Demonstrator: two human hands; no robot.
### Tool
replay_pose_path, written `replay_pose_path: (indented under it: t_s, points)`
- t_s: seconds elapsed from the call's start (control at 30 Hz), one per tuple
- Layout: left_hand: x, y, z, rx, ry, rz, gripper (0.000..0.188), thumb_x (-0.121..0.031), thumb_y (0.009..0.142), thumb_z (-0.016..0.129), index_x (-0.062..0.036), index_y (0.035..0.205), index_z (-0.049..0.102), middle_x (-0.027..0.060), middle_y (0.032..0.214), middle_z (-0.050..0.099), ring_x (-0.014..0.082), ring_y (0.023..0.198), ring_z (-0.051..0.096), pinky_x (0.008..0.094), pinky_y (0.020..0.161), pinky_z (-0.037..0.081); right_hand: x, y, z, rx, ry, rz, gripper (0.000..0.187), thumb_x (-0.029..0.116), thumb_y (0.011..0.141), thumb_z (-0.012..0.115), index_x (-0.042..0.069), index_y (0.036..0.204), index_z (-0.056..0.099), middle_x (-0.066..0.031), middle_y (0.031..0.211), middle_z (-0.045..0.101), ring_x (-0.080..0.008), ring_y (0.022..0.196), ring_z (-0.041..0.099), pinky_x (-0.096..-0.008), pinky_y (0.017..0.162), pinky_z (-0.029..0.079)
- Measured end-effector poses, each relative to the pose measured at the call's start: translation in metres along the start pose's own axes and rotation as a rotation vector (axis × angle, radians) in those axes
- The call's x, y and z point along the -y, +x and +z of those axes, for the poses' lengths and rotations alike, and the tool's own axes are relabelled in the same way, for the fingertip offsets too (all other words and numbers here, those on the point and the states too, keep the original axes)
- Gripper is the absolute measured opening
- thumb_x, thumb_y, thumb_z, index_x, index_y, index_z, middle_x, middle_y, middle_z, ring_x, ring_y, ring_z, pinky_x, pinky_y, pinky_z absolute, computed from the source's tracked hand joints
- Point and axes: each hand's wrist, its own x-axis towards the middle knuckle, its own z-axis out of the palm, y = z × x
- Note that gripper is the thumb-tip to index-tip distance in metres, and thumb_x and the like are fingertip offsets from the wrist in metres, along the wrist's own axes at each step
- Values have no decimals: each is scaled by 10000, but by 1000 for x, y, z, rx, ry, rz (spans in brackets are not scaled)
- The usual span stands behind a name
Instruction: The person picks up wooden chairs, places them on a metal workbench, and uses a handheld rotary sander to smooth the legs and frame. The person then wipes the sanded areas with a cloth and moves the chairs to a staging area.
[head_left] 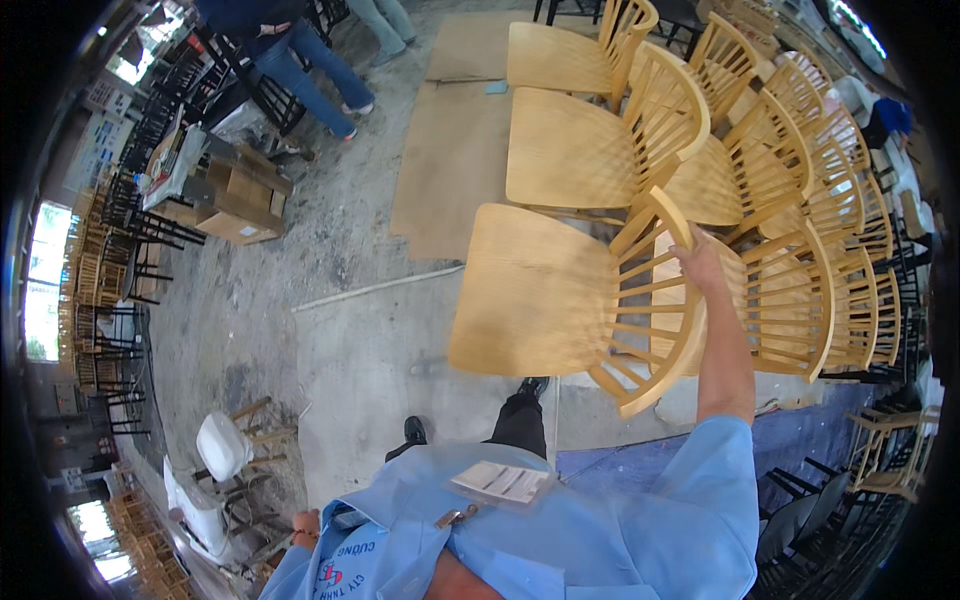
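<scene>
A light wooden chair (530,295) with a curved spindle back stands just in front of me, to the right of my feet. My right hand (702,262) is closed around the top rail of its back, near the far end. Close behind it is a second chair of the same kind (570,150), and a third (560,58) is farther off. Low at my left side is my left hand (306,524), partly covered by the shirt; its fingers are too hidden to read.
More wooden chairs (785,295) crowd the right side in rows. Brown cardboard sheets (445,165) lie on the concrete floor ahead. Cardboard boxes (240,200) and a person in jeans (300,75) are at the far left. A white-seated chair (224,445) stands at left.
</scene>
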Motion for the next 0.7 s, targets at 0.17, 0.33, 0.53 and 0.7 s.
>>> replay_pose_path:
  t_s: [0.17,0.33,0.53,0.7]
  points:
    - [-66,5,3,-108,-689,-241,496,-293,834,641,14,1221,597,252,1108,658,366,1031,648,431,804,546,-17,39,-33,55,-47,35,709,150,829,709,119,1468,403,-110,874,650,-170,624,592,-324,585,531]
    - [-101,31,-52,-232,-891,-298,506,-286,837,636,-1,1252,583,239,1074,670,341,1003,663,431,747,563,-38,48,-49,90,-37,35,732,180,817,717,141,1475,399,-133,882,650,-185,609,592,-338,601,522]
    - [-116,32,-101,-282,-1043,-110,526,-289,853,643,-23,1298,552,127,948,654,229,861,623,418,662,541,-37,61,-57,69,-155,-9,788,241,785,744,160,1479,380,-198,976,679,-265,736,667,-390,746,532]
    - [-118,57,-125,-285,-877,67,483,-276,845,670,-45,1257,571,139,1052,656,276,909,634,422,766,541,-30,54,-52,-167,-445,-83,702,293,810,710,153,1436,427,-257,1169,627,-369,1124,589,-459,942,464]
